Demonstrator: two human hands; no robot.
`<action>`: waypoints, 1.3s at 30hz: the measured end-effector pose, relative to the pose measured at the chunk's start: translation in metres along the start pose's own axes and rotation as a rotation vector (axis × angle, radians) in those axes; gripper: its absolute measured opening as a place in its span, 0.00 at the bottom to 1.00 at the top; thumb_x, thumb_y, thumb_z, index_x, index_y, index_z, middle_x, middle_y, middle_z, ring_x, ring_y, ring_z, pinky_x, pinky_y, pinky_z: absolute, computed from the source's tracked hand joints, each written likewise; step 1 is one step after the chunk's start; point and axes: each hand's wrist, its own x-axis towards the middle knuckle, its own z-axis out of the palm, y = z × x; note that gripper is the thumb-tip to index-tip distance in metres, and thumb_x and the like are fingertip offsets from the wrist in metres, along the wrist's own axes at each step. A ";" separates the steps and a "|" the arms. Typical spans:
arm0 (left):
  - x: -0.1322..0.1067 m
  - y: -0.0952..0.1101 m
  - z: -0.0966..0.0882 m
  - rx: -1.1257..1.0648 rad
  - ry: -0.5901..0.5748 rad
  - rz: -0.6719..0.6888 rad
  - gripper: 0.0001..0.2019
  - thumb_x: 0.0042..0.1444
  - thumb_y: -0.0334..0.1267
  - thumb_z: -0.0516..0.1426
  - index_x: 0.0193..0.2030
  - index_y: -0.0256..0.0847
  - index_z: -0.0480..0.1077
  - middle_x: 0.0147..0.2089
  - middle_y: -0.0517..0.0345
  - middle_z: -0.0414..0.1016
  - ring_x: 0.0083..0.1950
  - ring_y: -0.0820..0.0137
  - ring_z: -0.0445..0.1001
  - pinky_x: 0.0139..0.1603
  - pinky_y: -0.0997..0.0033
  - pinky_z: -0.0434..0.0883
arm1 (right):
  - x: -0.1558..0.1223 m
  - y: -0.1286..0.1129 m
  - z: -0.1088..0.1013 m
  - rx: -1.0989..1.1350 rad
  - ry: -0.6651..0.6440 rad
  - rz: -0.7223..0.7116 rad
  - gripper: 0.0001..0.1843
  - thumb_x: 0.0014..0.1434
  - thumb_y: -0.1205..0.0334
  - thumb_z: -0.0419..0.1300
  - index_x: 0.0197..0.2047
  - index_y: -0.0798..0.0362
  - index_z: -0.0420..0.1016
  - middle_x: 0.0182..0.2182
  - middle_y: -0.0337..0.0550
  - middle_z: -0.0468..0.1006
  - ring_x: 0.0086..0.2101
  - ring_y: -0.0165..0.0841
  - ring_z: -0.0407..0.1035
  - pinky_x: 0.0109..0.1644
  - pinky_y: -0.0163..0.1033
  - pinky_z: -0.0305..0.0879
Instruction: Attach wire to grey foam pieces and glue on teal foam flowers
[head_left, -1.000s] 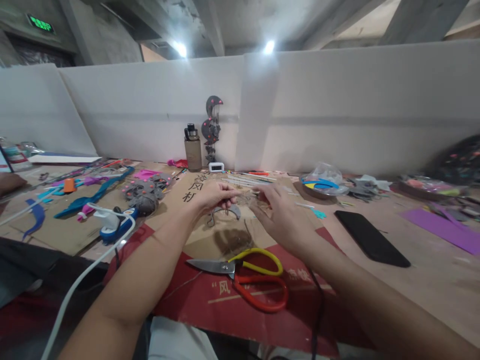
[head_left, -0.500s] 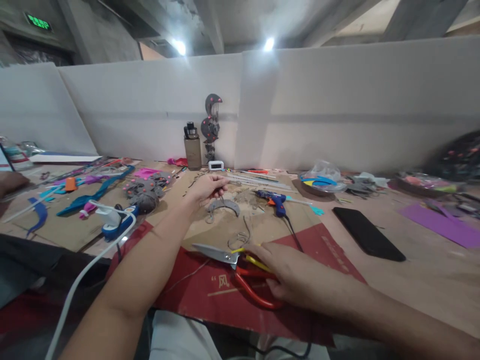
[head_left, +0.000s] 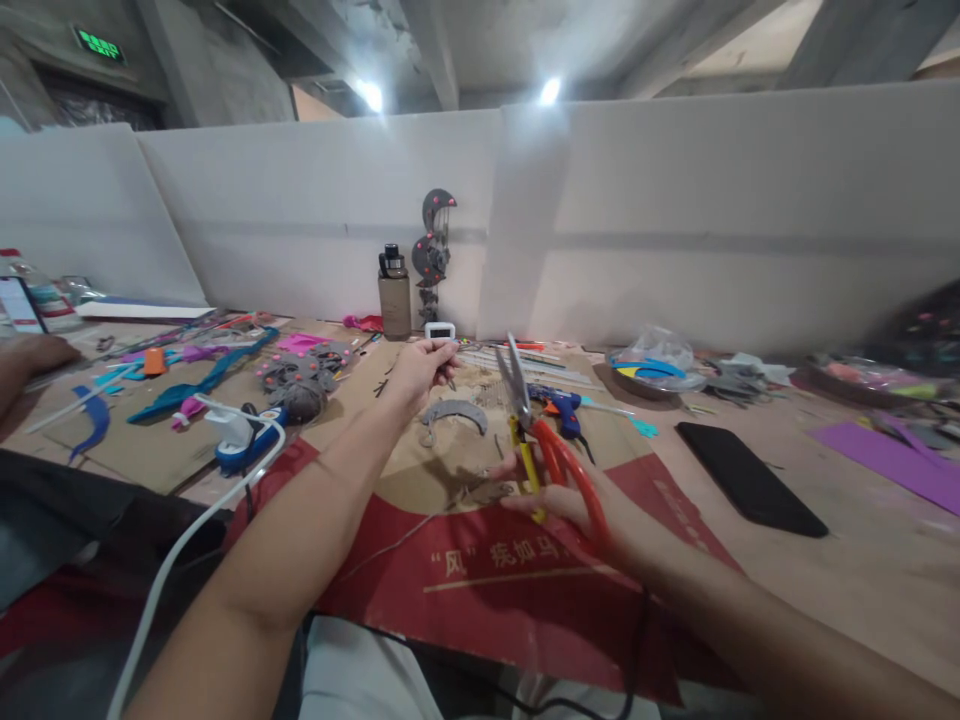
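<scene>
In the head view, with twelve o'clock straight ahead, clear plastic (head_left: 667,348) and blue and yellow pieces (head_left: 652,369) are held in a bowl (head_left: 651,391) toward one; pink pieces (head_left: 849,370) are held in a shallow dish (head_left: 825,387) toward two. The scissors (head_left: 524,412), tilted upward between twelve and one, are gripped by the right hand (head_left: 562,504). The left hand (head_left: 417,376) is pinched closed near a grey crescent (head_left: 459,409) at twelve; whether anything is held there cannot be told.
</scene>
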 end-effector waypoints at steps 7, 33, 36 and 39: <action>-0.006 0.001 0.006 -0.026 0.000 0.016 0.07 0.57 0.32 0.60 0.28 0.34 0.69 0.23 0.61 0.70 0.20 0.82 0.64 0.20 0.81 0.57 | 0.010 0.002 0.008 0.363 -0.030 0.128 0.16 0.59 0.46 0.54 0.31 0.51 0.67 0.23 0.38 0.71 0.24 0.32 0.70 0.33 0.40 0.71; -0.009 -0.008 0.013 -0.060 -0.140 0.083 0.09 0.53 0.37 0.63 0.33 0.34 0.70 0.23 0.62 0.71 0.18 0.81 0.66 0.17 0.81 0.56 | 0.022 -0.011 0.007 0.537 -0.006 0.077 0.12 0.58 0.51 0.57 0.32 0.52 0.67 0.29 0.43 0.76 0.25 0.33 0.70 0.29 0.40 0.69; -0.009 -0.011 0.014 -0.071 -0.154 0.073 0.09 0.53 0.38 0.63 0.33 0.34 0.70 0.23 0.62 0.72 0.18 0.81 0.66 0.17 0.81 0.57 | 0.023 -0.007 0.006 0.543 -0.030 0.082 0.13 0.59 0.51 0.57 0.33 0.52 0.68 0.28 0.43 0.76 0.25 0.33 0.70 0.29 0.40 0.69; -0.008 -0.015 0.014 -0.072 -0.165 0.059 0.10 0.52 0.39 0.64 0.34 0.34 0.71 0.23 0.62 0.72 0.19 0.81 0.67 0.17 0.82 0.57 | 0.024 -0.005 0.006 0.551 -0.031 0.080 0.13 0.59 0.50 0.56 0.32 0.52 0.69 0.27 0.43 0.75 0.25 0.33 0.70 0.29 0.40 0.69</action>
